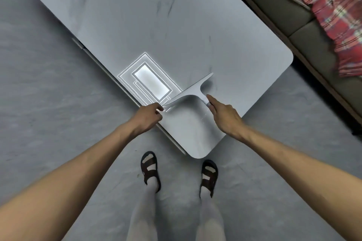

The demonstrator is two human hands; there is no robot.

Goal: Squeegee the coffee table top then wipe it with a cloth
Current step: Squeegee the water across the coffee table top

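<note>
The grey marble-look coffee table top [160, 25] runs diagonally from the upper left to a rounded near corner. A pale grey squeegee [193, 91] lies with its blade on the top near that corner. My right hand [221, 113] grips its short handle, index finger stretched along it. My left hand [149, 115] rests at the table's left edge, fingertips touching the blade's near end. No cloth is in view.
A bright ceiling-light reflection [151, 80] shines on the top beside the blade. A sofa [305, 31] with a red plaid blanket [333, 6] runs along the right, close to the table. My sandalled feet [150, 170] stand on grey floor at the near corner.
</note>
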